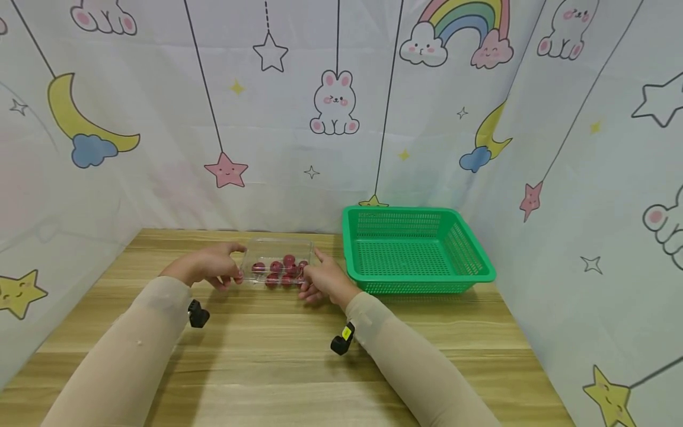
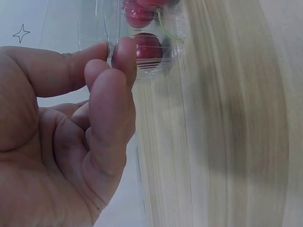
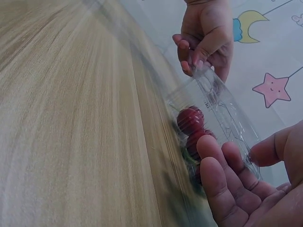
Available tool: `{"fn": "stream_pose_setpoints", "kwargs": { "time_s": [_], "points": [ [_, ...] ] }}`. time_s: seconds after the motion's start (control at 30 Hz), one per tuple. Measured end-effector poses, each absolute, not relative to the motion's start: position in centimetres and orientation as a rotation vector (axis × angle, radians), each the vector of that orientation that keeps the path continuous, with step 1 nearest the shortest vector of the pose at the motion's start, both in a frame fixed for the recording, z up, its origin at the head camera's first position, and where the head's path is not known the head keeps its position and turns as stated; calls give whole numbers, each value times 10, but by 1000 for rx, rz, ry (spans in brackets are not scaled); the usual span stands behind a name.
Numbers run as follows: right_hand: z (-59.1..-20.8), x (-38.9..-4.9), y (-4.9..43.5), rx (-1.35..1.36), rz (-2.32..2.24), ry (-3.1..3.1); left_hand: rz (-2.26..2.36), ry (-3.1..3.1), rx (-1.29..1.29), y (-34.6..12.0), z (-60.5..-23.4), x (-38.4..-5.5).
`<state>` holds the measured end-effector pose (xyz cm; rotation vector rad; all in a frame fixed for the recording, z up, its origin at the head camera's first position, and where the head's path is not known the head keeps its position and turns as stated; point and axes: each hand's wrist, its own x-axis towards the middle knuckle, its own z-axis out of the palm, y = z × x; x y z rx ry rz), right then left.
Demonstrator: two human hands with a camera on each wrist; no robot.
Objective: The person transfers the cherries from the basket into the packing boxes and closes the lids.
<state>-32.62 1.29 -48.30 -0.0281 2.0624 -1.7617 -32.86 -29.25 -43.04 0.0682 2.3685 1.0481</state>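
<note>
A clear plastic box [image 1: 278, 244] with several dark red cherries [image 1: 289, 260] inside sits between the two hands near the back of the table. My left hand [image 1: 213, 265] pinches its left edge between thumb and fingers. In the left wrist view a green stem [image 2: 165, 29] shows beside the nearest cherries [image 2: 148, 49]. At the opposite end, my right hand [image 1: 328, 280] grips the rim, thumb on one side and fingers on the other. Seen from the right wrist, the cherries [image 3: 190, 120] lie behind the clear wall, partly hidden by the fingertips [image 3: 212, 146].
To the right of the box stands a green plastic basket [image 1: 418, 278] with slotted walls and nothing in it. The wood-grain table [image 1: 256, 362] meets a white printed curtain [image 1: 288, 201] at the back and sides. Black wrist cameras [image 1: 198, 314] hang from both sleeves.
</note>
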Motion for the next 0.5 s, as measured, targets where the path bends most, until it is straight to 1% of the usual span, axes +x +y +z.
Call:
{"fn": "stream_pose_setpoints", "kwargs": {
  "time_s": [0.5],
  "points": [
    [-482, -321, 11, -35, -1768, 2081, 1042, 2367, 71, -294, -430, -328]
  ]
}}
